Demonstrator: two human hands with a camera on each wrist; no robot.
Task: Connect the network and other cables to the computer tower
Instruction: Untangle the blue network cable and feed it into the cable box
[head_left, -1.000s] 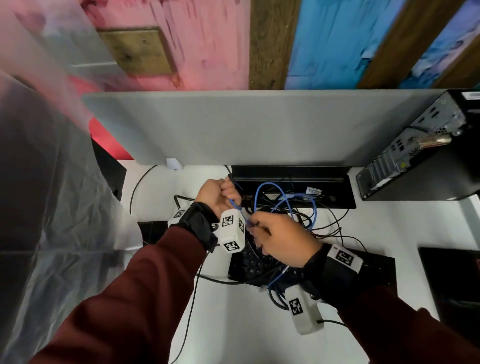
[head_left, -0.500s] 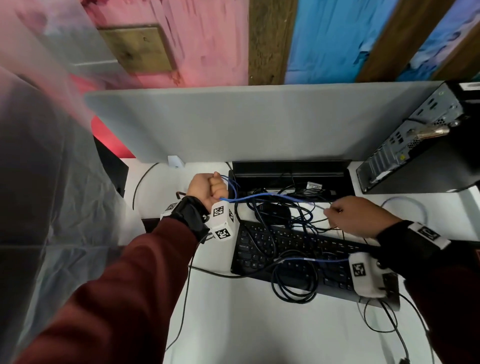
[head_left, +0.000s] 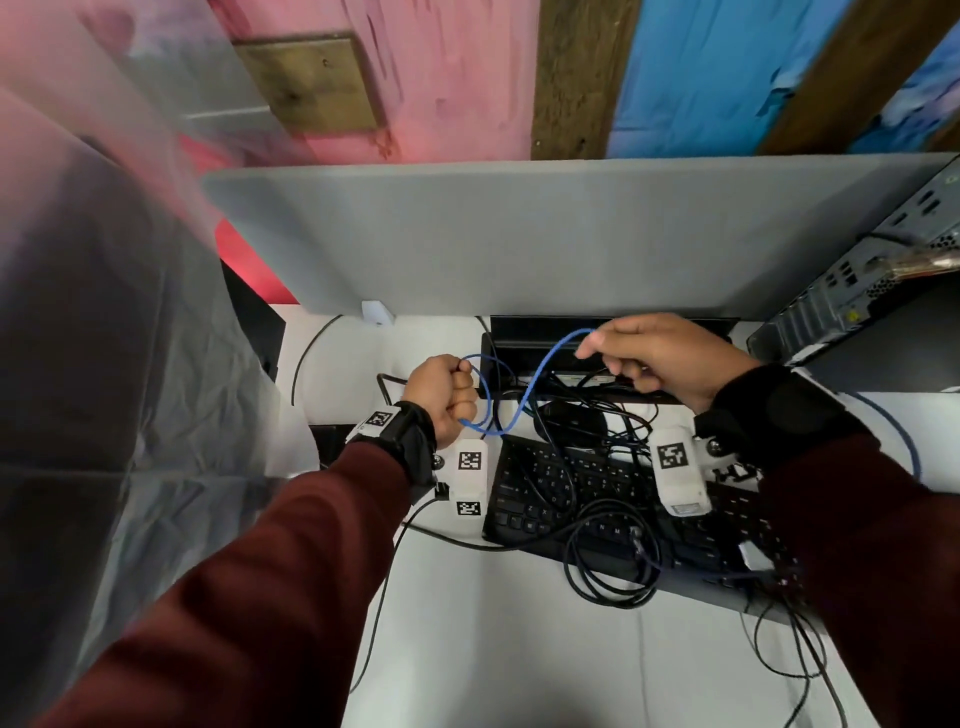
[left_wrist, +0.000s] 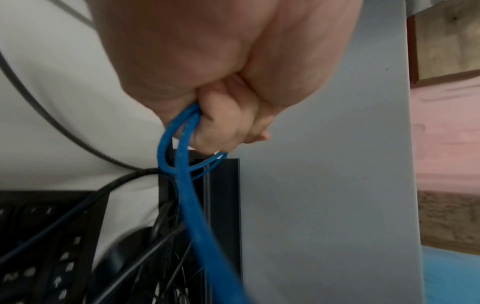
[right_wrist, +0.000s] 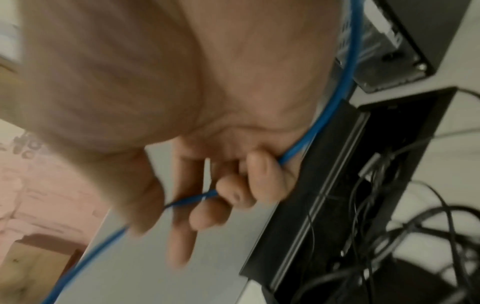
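Note:
A blue network cable (head_left: 524, 402) loops between my two hands above the desk. My left hand (head_left: 447, 392) is a closed fist gripping a bundle of the blue cable (left_wrist: 182, 148). My right hand (head_left: 649, 358) is raised over the black cable tray (head_left: 613, 327), with the blue cable (right_wrist: 306, 144) running through its curled fingers. Neither plug of the cable shows. The black computer tower (head_left: 857, 291) stands at the far right with its rear ports facing me.
A black keyboard (head_left: 571, 499) lies under a tangle of black cables (head_left: 608, 566). A grey divider panel (head_left: 519, 234) closes the back of the white desk (head_left: 519, 649). Clear plastic sheeting hangs at the left. More thin cables trail at the lower right.
My right hand pulled the blue cable out to the right, then came back up and left over the cable tray. The left fist kept hold and barely shifted.

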